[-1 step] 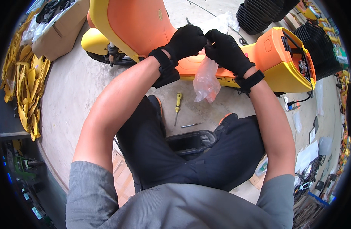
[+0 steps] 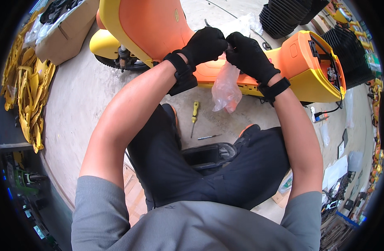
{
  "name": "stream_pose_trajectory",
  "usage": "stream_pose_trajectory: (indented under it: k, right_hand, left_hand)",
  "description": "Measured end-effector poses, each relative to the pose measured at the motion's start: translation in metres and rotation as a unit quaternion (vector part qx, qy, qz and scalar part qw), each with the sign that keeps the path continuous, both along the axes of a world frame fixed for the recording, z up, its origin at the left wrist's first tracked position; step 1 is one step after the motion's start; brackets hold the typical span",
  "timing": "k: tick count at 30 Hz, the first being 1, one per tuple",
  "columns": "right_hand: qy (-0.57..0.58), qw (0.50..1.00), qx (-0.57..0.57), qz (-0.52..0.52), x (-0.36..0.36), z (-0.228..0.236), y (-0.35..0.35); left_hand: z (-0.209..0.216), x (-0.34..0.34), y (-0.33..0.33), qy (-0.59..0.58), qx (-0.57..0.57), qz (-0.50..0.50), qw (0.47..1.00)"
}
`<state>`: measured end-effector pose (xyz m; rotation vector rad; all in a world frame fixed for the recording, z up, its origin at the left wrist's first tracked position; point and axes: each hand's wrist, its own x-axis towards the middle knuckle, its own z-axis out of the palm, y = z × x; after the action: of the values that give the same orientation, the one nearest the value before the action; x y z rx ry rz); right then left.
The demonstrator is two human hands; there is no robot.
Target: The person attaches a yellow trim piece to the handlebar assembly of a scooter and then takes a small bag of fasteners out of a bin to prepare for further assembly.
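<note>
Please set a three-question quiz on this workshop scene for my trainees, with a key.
1. Multiple choice: what hangs below the person's black-gloved left hand and black-gloved right hand?
A) brown cardboard box
B) translucent, crinkled plastic bag
C) black ribbed cone

2. True or false: the yellow-handled screwdriver lies on the grey floor, its metal shaft pointing toward the person.

3. Where is the black, open-topped container?

Key:
1. B
2. True
3. Between the legs of the person's dark trousers

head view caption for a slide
Gloved left hand and right hand close together above a plastic bag, with an orange-yellow scooter behind.
</note>
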<state>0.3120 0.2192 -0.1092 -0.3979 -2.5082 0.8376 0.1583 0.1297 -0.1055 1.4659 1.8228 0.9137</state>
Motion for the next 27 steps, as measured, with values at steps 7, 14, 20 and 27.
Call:
stream_pose_trajectory:
  k: [7, 14, 20, 27]
  right_hand:
    - [-0.012, 0.998, -0.043, -0.036, 0.007, 0.007, 0.002]
    - [0.025, 0.992, -0.127, 0.015, 0.008, 0.008, -0.003]
    - [-0.015, 0.996, 0.051, 0.076, 0.006, 0.015, -0.006]
    - [0.005, 0.978, 0.207, -0.025, -0.006, -0.009, -0.001]
  left_hand:
    - [-0.014, -0.004, 0.006, 0.205, 0.111, -0.001, 0.972]
    - [-0.008, -0.005, 0.002, -0.066, 0.045, 0.015, 0.997]
    - [-0.01, -0.013, 0.003, -0.009, 0.015, -0.019, 1.0]
    - [-0.001, 0.0, 0.011, 0.155, 0.103, -0.044, 0.982]
